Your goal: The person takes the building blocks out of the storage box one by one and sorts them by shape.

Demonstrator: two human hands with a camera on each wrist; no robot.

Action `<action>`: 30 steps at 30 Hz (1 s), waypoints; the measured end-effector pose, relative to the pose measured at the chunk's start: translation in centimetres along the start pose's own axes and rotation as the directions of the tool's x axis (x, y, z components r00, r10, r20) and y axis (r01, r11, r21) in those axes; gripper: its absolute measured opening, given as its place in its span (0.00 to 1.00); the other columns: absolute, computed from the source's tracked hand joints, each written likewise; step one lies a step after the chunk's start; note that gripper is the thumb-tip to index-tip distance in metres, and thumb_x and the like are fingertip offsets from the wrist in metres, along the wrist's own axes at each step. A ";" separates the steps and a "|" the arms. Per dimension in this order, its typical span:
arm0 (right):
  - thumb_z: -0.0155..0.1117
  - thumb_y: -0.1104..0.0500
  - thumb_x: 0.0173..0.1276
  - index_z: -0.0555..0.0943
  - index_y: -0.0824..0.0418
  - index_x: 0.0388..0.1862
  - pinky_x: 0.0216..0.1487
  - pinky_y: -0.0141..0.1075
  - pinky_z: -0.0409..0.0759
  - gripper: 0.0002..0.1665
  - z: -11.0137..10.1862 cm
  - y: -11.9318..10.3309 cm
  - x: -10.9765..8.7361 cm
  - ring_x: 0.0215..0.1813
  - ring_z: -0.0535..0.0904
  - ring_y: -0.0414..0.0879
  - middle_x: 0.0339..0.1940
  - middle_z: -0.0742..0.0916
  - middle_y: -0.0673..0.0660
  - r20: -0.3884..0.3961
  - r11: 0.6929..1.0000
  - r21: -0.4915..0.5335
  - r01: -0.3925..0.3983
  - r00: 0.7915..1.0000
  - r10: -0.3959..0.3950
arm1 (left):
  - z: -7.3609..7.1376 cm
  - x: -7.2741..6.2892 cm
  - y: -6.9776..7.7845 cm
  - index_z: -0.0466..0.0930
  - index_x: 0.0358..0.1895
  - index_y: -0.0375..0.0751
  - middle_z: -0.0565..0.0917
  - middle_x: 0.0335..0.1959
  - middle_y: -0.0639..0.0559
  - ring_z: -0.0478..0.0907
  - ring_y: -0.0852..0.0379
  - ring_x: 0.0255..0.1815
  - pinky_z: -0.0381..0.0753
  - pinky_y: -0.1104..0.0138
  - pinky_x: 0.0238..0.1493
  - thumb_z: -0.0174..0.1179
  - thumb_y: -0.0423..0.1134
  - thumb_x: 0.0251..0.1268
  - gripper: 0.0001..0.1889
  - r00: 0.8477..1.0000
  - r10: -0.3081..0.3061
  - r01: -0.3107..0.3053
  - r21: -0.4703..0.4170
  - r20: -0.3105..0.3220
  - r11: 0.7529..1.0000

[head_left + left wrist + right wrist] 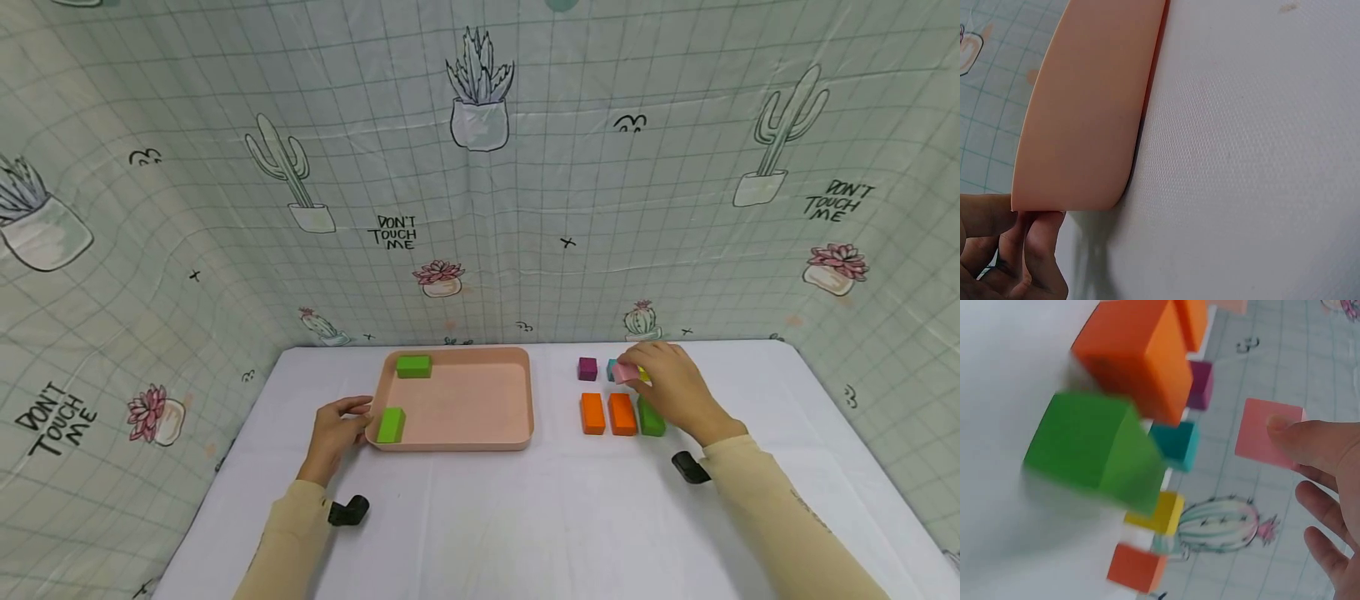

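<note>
My left hand (337,432) holds the left edge of a shallow pink tray (465,446). In the left wrist view its fingertips are right at the end of the tray wall (1082,125). Two light green blocks lie inside the tray, one at the upper left (414,367) and one at the lower left (391,426). Off to the right, my right hand (675,387) pinches a pink cube (1254,434) between thumb and fingers. The cube is raised above the other blocks, partly covering a teal cube (1175,444) and a yellow block (1163,514) in the head view.
Below the right hand stand two orange blocks, left (592,414) and right (622,414), and a dark green block (651,417). A purple cube (587,369) lies behind them. The right wrist view shows an orange-red block (1137,569). A patterned cloth (480,200) hangs behind the white table (480,525).
</note>
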State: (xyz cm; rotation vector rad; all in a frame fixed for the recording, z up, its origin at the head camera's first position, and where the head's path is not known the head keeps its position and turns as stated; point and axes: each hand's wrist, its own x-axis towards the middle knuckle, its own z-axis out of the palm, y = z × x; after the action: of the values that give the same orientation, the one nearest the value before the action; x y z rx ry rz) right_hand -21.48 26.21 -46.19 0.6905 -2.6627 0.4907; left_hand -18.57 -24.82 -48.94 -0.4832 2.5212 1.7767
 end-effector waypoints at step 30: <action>0.78 0.71 0.60 0.85 0.72 0.52 0.56 0.67 0.74 0.20 -2.0 9.5 -4.8 0.54 0.78 0.71 0.51 0.87 0.73 0.086 0.965 -0.078 -0.252 0.962 0.258 | -0.2 -0.1 -0.1 0.80 0.63 0.23 0.81 0.50 0.37 0.75 0.61 0.28 0.78 0.73 0.26 0.59 0.23 0.73 0.18 1.000 -0.004 0.004 -0.009 0.012 1.000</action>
State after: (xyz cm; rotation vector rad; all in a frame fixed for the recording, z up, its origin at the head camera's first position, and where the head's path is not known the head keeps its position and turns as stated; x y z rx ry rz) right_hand -22.00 36.78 -48.64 0.3595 -2.8605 0.4429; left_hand -18.43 -25.03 -48.97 -0.4761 2.5033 1.7844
